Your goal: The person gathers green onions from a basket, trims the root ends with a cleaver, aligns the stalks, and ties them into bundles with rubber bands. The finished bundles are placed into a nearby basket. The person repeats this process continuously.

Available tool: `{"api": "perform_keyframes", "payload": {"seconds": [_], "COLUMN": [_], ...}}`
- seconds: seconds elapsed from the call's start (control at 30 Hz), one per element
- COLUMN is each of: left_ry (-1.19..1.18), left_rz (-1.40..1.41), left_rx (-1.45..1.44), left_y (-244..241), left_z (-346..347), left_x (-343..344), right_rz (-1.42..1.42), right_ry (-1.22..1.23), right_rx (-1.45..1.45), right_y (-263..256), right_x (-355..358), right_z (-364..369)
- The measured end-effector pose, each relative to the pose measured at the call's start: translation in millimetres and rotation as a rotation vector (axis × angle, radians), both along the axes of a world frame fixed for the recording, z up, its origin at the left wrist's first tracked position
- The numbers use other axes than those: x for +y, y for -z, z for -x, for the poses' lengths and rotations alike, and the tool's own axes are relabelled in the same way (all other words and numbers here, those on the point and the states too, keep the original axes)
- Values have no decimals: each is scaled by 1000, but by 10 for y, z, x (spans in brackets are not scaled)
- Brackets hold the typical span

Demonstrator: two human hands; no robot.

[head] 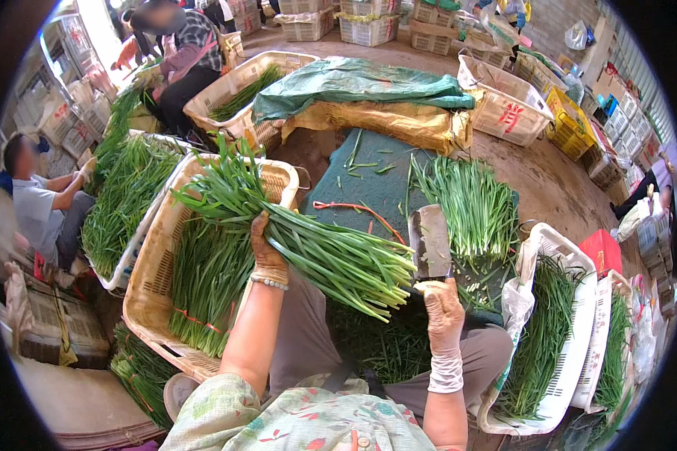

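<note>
My left hand (268, 248), in a stained glove with a bead bracelet at the wrist, grips a thick bundle of green garlic chives (321, 234). The pale cut ends point right and the leaves fan out to the upper left. In a thin pale glove, my right hand (443, 307) holds a cleaver (430, 239) by its handle, the broad blade upright just right of the cut ends. Beyond the blade, a loose pile of chives (471, 206) lies on the dark green work surface (338, 180). A red tie (366, 208) lies there among leaf scraps.
At my left stands a tan plastic crate (146, 282) holding tied chive bundles (203, 293). A white crate (567, 338) of chives is at my right. Green sheeting (350, 84) covers something beyond the work surface. Two people (51, 197) (183, 62) sit at the left among more chives.
</note>
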State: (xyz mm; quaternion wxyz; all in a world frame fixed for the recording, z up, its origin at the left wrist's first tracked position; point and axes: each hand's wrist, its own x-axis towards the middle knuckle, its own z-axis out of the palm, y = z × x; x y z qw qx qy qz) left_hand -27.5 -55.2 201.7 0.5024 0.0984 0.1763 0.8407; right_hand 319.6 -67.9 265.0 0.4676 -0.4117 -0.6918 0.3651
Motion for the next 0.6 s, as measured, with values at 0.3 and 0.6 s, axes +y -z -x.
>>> {"api": "perform_keyframes", "payload": {"seconds": [0.3,0.6], "left_ry": [36,119], "left_rz": [-64,-206], "left_rx": [64,-22], "left_y": [-28,74], "left_z": [-30,143], "left_x": [-6,-94], "right_rz": [-147,-266], "right_ry": [125,312], "right_rx": [-630,-750], "right_y": [336,1002], "right_x": [140,-17], "right_z": [621,16]}}
